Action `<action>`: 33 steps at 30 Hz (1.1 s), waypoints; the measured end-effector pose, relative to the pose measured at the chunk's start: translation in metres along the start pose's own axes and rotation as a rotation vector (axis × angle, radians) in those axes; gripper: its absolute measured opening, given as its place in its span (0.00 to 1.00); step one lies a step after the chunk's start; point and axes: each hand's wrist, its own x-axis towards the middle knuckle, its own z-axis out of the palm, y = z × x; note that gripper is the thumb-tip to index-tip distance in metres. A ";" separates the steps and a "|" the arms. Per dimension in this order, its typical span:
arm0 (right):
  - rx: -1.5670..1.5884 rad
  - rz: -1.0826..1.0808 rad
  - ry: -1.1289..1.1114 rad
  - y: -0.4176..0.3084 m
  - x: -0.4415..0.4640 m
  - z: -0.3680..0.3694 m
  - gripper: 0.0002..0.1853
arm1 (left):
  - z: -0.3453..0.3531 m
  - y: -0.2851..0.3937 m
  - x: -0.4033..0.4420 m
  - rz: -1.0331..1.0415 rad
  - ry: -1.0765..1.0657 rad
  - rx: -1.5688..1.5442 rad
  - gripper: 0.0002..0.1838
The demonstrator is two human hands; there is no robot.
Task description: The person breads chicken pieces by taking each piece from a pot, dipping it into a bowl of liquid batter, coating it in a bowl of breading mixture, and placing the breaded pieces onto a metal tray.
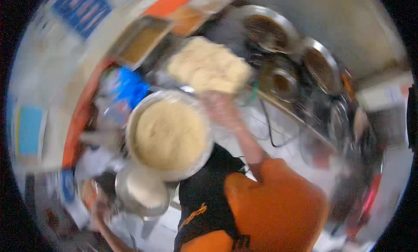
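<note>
The whole picture is smeared by motion. My right hand (pixel 220 108), apparently in a clear glove, reaches between a heap of pale, crumb-coated food (pixel 207 65) and a large round bowl of pale yellow crumbs (pixel 170 134). It overlaps the heap's near edge, and its fingers are too blurred to show a grip. At lower left, my left hand (pixel 99 204) is beside a blurred orange-pink thing (pixel 89 193); whether it holds this I cannot tell. Between that hand and the crumb bowl stands a smaller metal bowl with whitish contents (pixel 146 191).
A blue plastic bag (pixel 130 86) lies left of the crumb bowl. Behind it are a rectangular metal pan (pixel 141 41) and an orange tray (pixel 187 19). Large round pans (pixel 265 30) and a small pot (pixel 281 84) stand at upper right. A dark cable (pixel 271 130) hangs below them.
</note>
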 end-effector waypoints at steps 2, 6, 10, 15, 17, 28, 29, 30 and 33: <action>0.078 -0.003 -0.005 -0.010 -0.001 -0.006 0.11 | 0.007 0.004 0.010 -0.020 0.004 0.043 0.16; 0.025 0.010 0.003 -0.032 -0.010 -0.016 0.11 | 0.013 0.007 0.014 -0.050 0.010 0.044 0.16; 0.040 0.134 -0.108 -0.025 -0.020 -0.030 0.13 | 0.009 0.010 0.012 -0.076 0.080 -0.030 0.16; 0.029 0.117 -0.138 -0.018 -0.021 -0.046 0.12 | -0.033 0.023 -0.026 -0.146 0.332 -0.360 0.15; 0.005 0.077 -0.097 -0.012 -0.022 -0.040 0.12 | -0.051 0.014 -0.042 -0.139 0.413 -0.592 0.15; 0.243 0.017 -0.373 -0.081 0.010 0.002 0.12 | -0.133 0.031 -0.072 -0.119 0.270 -0.179 0.21; 0.269 -0.030 -0.402 -0.089 0.010 0.008 0.12 | -0.140 0.036 -0.073 -0.129 0.318 -0.216 0.18; 0.251 -0.133 -0.386 -0.090 0.014 0.008 0.11 | -0.141 0.039 -0.076 -0.132 0.357 -0.262 0.16; 0.443 -0.071 -0.440 -0.087 0.018 0.017 0.11 | -0.150 0.046 -0.081 -0.072 0.546 -0.788 0.09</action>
